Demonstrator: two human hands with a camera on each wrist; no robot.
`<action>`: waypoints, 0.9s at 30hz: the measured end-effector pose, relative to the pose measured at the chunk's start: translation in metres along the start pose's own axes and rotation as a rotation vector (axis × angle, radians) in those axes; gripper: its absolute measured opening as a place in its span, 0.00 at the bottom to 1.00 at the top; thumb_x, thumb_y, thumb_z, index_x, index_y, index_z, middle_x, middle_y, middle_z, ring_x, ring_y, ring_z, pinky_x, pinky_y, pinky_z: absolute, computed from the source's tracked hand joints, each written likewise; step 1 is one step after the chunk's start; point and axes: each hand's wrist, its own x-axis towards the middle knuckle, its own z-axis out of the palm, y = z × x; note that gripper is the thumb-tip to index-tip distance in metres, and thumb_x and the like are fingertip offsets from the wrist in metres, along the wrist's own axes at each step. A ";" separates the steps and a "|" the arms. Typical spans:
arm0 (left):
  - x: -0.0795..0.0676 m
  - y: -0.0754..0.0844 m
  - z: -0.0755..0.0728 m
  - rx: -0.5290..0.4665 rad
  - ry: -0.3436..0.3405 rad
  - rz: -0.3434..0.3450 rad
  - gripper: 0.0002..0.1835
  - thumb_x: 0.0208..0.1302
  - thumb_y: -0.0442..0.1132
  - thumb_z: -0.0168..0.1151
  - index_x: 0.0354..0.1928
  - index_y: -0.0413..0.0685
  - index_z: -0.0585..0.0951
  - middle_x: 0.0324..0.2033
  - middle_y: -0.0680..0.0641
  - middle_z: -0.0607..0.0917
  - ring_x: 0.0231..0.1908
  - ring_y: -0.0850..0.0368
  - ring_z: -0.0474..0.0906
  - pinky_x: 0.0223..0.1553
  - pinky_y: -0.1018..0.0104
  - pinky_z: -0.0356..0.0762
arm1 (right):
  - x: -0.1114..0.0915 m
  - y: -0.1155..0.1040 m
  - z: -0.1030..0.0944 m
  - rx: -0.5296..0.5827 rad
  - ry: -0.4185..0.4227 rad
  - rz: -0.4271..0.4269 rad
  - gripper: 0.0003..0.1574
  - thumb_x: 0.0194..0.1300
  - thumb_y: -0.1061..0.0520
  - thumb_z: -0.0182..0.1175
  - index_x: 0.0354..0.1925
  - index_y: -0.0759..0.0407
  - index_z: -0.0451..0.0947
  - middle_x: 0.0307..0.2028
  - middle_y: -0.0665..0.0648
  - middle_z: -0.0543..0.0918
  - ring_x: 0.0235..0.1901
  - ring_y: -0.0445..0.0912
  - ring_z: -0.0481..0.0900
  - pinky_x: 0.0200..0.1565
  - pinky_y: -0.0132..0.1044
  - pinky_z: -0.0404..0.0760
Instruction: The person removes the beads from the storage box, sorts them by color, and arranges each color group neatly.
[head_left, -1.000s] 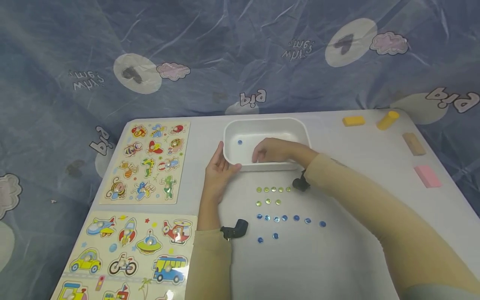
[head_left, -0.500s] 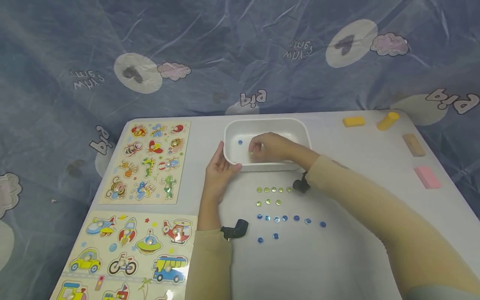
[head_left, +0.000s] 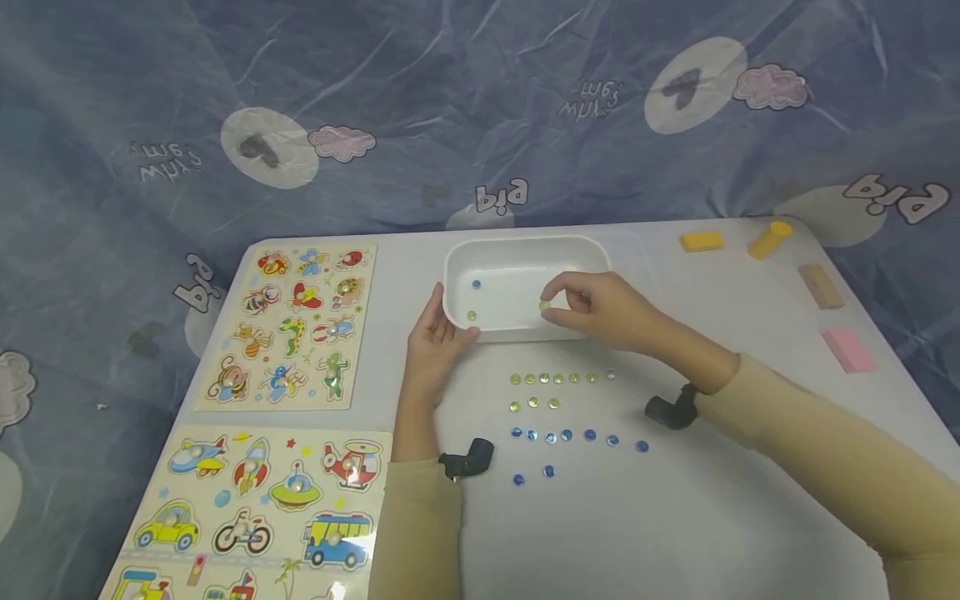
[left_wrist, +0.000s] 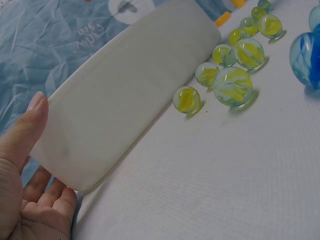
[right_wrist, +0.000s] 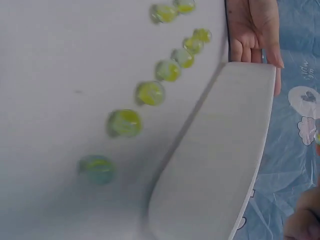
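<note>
My left hand (head_left: 437, 354) holds the near left corner of the white plastic box (head_left: 525, 336), its thumb on the front wall and its fingers along the side. Thumb and index finger of my right hand (head_left: 603, 308) pinch a yellow-green marble (head_left: 544, 306) above the box's right half. Inside the box are a blue marble (head_left: 476, 285) and another yellow-green marble (head_left: 471, 316). On the table before the box lie rows of yellow-green marbles (left_wrist: 233, 86) and blue marbles (head_left: 590, 435). The right wrist view shows the right hand only in part, at its edge.
Two picture puzzle boards, one with insects (head_left: 292, 333) and one with vehicles (head_left: 273, 454), cover the table's left side. Toward the right edge lie a yellow block (head_left: 701, 242), a yellow cylinder (head_left: 770, 240), a wooden block (head_left: 821, 286) and a pink block (head_left: 848, 349).
My right hand has moved right and partly out of the box, now showing the pinched marble. A yellow-green marble now shows at the box's front left. My left hand stays at the corner.
</note>
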 end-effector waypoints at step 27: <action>-0.001 0.000 0.001 -0.003 -0.002 0.024 0.49 0.49 0.27 0.70 0.72 0.54 0.56 0.73 0.49 0.56 0.72 0.51 0.53 0.71 0.61 0.60 | -0.068 0.032 0.053 -0.033 -0.286 0.157 0.10 0.54 0.48 0.69 0.37 0.37 0.80 0.12 0.48 0.73 0.13 0.39 0.74 0.19 0.30 0.79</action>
